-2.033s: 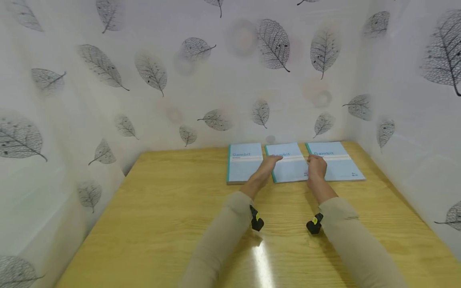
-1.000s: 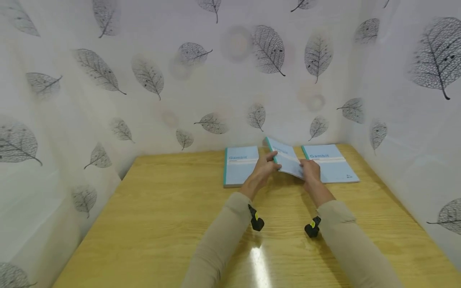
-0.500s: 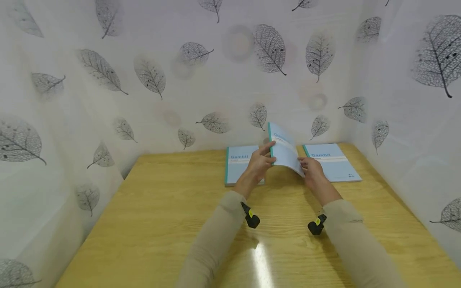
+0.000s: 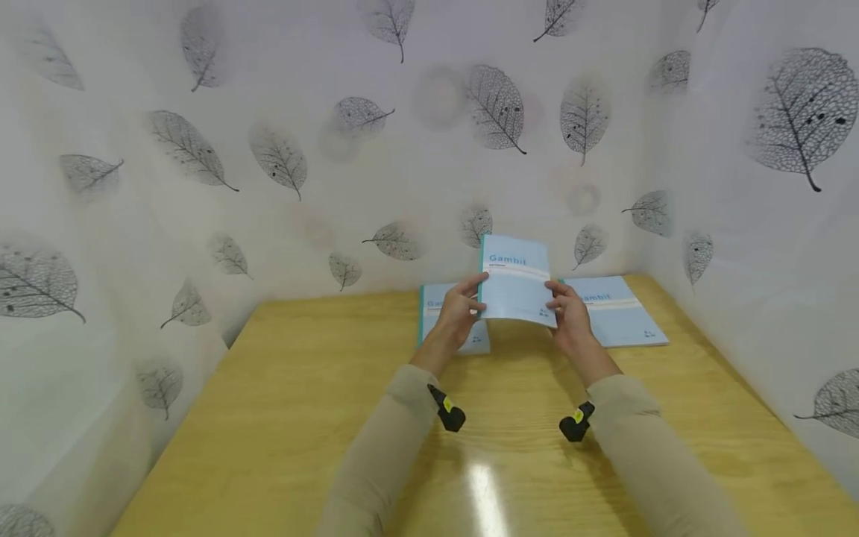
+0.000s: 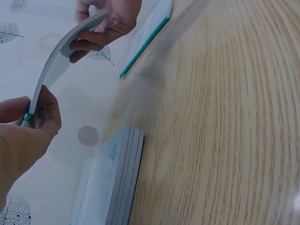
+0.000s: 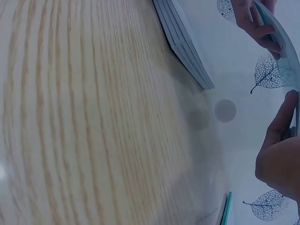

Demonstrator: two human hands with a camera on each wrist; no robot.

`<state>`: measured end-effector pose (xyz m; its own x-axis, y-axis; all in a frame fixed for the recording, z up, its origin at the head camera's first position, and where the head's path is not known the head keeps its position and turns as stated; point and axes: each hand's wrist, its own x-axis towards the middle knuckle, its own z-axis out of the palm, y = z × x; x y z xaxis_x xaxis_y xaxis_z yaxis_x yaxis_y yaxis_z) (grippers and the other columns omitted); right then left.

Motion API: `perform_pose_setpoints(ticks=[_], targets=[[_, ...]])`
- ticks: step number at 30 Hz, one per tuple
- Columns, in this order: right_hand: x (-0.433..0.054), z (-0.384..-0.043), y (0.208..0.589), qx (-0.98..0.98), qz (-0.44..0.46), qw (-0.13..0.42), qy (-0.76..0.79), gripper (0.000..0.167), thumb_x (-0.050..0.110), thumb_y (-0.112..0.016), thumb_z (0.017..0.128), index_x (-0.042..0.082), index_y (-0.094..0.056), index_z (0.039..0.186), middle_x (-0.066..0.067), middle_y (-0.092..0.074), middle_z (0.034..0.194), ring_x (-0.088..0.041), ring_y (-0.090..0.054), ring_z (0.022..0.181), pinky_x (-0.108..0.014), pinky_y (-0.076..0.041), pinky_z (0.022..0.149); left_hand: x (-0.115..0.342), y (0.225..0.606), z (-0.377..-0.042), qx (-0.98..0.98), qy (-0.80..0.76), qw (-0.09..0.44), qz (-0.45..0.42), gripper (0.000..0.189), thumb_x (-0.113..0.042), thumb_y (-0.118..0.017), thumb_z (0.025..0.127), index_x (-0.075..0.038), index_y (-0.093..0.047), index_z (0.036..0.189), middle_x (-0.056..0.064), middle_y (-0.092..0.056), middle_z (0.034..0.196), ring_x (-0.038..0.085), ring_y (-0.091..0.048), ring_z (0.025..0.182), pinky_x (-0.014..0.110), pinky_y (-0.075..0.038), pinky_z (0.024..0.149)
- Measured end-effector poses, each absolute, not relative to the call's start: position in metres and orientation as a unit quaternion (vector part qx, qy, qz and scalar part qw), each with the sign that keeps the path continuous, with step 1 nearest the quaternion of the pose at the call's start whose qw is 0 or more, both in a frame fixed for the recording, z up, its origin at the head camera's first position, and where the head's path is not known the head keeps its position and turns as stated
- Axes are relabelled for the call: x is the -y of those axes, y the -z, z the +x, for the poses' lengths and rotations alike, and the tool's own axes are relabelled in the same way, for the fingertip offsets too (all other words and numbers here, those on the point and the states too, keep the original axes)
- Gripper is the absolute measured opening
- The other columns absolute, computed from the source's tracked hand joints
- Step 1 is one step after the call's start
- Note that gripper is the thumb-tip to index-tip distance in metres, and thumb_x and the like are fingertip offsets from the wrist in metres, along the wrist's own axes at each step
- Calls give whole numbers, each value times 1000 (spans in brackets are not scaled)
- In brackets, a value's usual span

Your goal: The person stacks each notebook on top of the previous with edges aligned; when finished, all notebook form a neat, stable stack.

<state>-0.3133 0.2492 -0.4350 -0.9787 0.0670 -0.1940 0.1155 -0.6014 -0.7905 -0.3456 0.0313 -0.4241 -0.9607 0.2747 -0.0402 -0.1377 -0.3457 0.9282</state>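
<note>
A light blue notebook [image 4: 514,287] with a teal spine and the word Gambit on its cover is held up above the table, cover toward the head camera. My left hand [image 4: 459,312] pinches its spine side between thumb and fingers. On the opposite edge my right hand [image 4: 570,313] grips it the same way. Both wrist views show the notebook bowed into a curve, clear of the tabletop. Behind my left hand lies a stack of like notebooks [image 5: 123,173], several thick. Another light blue notebook [image 4: 627,317] lies flat to the right, partly behind my right hand.
The wooden table [image 4: 302,418] reaches back to a curtain [image 4: 376,171] printed with grey leaves, which also closes off the left and right sides. Both sleeves carry a black wrist camera [image 4: 451,415]. Light glares off the table near the front.
The middle notebook was flat on the table between the other two. Both hands took its edges, lifted it and tipped it upright; it has since moved slightly left, overlapping the left stack in view.
</note>
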Motion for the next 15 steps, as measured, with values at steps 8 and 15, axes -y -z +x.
perform_pose_setpoints(ticks=[8,15], targets=[[-232,-318,437,-474,89,-15,876,45,-11,-32,97,13,-59,124,4,-19,174,-9,-60,93,-17,-54,67,-13,427,-348,-562,-814,134,58,70,20,-46,86,-8,-54,150,14,-41,163,32,-44,144,42,-45,112],[-205,-324,439,-499,123,-31,857,60,-8,-34,95,9,-51,150,-1,-35,168,-9,-58,99,-16,-54,72,5,428,-350,-556,-821,128,27,72,21,-44,84,-5,-52,151,16,-36,165,35,-36,150,52,-36,122]])
